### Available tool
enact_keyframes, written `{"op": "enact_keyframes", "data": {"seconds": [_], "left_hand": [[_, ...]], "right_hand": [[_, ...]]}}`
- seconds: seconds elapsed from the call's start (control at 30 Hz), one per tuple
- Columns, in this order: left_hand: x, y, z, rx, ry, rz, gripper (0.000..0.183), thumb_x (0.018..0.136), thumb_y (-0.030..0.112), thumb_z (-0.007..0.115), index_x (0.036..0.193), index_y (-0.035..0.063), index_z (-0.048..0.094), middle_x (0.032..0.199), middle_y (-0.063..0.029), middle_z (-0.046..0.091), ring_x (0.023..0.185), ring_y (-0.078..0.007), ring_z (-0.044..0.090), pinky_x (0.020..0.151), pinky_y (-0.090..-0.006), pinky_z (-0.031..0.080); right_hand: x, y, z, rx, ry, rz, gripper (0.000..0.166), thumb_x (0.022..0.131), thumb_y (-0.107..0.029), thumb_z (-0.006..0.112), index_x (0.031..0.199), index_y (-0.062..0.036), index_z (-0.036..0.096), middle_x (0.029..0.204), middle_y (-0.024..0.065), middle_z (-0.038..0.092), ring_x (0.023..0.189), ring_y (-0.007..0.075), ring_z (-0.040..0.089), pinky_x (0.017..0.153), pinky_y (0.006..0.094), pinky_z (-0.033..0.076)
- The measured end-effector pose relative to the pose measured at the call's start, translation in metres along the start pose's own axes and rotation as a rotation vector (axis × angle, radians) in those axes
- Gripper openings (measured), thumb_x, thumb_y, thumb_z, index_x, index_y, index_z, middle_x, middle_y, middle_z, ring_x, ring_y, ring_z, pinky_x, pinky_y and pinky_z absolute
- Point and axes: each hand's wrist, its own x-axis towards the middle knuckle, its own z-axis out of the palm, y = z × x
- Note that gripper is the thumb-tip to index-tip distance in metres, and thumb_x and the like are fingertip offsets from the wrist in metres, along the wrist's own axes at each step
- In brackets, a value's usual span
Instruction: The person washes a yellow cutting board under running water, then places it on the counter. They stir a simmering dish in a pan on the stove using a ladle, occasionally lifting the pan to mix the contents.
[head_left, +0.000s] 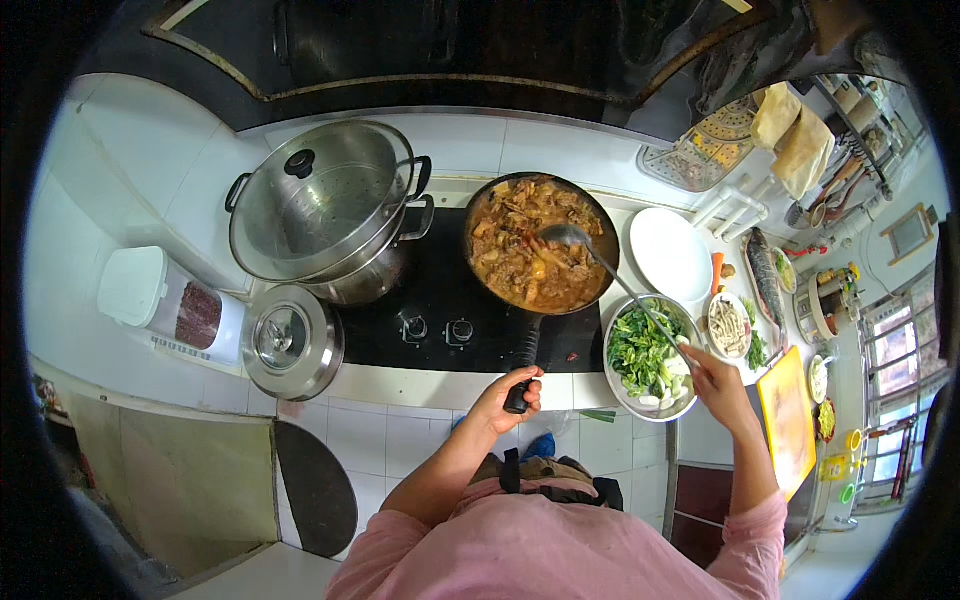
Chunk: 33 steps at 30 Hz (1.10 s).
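Observation:
My left hand (510, 400) is wrapped around the black handle (528, 349) of a frying pan (482, 289) on the black cooktop. Chunky brown stew (517, 259) with sauce fills the pan. In my right hand (716, 386) is the thin metal handle of a ladle (566, 235), whose bowl rests in the stew near the middle. That handle slants over a metal bowl (613, 384) of chopped greens (641, 349) and white stem pieces (670, 373), just right of the cooktop. My right fingers hide the handle's end.
Left on the cooktop (431, 289) stands a lidded steamer pot (322, 206). A round steel lid (292, 375) lies before it. To the right are a white plate (670, 253), a dish of pale strips (727, 330), a whole fish (763, 274) and a yellow cutting board (787, 424). A range hood (450, 52) hangs overhead.

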Motion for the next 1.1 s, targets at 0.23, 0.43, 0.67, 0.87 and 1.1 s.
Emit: {"op": "enact_keyframes", "data": {"seconds": [0.23, 0.43, 0.67, 0.87, 1.1], "left_hand": [[-0.002, -0.004, 0.01, -0.026, 0.03, 0.043, 0.023, 0.085, 0.017, 0.057, 0.099, 0.0003, 0.052, 0.073, -0.006, 0.053, 0.057, -0.0107, 0.049, 0.058, -0.0236, 0.044], [-0.003, -0.005, 0.006, -0.042, 0.02, 0.068, 0.024, 0.085, 0.017, 0.057, 0.1, -0.0006, 0.052, 0.075, -0.0067, 0.053, 0.058, -0.0109, 0.049, 0.059, -0.023, 0.044], [-0.007, -0.01, 0.017, -0.078, 0.023, 0.125, 0.026, 0.084, 0.018, 0.059, 0.102, -0.0001, 0.055, 0.08, -0.0078, 0.058, 0.065, -0.014, 0.055, 0.069, -0.0269, 0.048], [-0.005, -0.005, 0.008, -0.026, -0.008, 0.09, 0.028, 0.082, 0.016, 0.06, 0.103, -0.0009, 0.055, 0.083, -0.0086, 0.058, 0.065, -0.0145, 0.056, 0.069, -0.0271, 0.049], [-0.001, -0.005, 0.006, 0.002, 0.023, 0.098, 0.028, 0.083, 0.015, 0.059, 0.105, -0.0012, 0.053, 0.081, -0.0068, 0.055, 0.06, -0.0109, 0.053, 0.063, -0.025, 0.047]], "right_hand": [[0.09, 0.01, 0.078, -0.136, 0.214, -0.235, 0.036, 0.084, -0.009, 0.053, 0.117, -0.0206, 0.056, 0.075, 0.021, 0.058, 0.065, 0.0356, 0.058, 0.058, 0.0423, 0.045], [0.044, 0.028, 0.076, -0.314, 0.159, -0.25, 0.04, 0.082, -0.006, 0.054, 0.118, -0.0227, 0.056, 0.079, 0.0161, 0.062, 0.067, 0.0337, 0.06, 0.059, 0.0419, 0.047], [0.04, 0.029, 0.022, -0.264, 0.131, -0.193, 0.037, 0.082, -0.002, 0.052, 0.116, -0.0168, 0.057, 0.082, 0.0186, 0.062, 0.067, 0.0321, 0.061, 0.061, 0.0364, 0.048], [0.137, 0.029, 0.046, -0.136, 0.297, -0.247, 0.029, 0.085, -0.006, 0.051, 0.113, -0.0094, 0.058, 0.086, 0.0208, 0.062, 0.076, 0.0338, 0.063, 0.069, 0.0373, 0.048], [0.158, 0.034, 0.072, -0.269, 0.123, -0.399, 0.031, 0.085, -0.013, 0.051, 0.115, -0.0199, 0.058, 0.076, 0.0179, 0.062, 0.067, 0.0356, 0.06, 0.061, 0.0418, 0.049]]}}
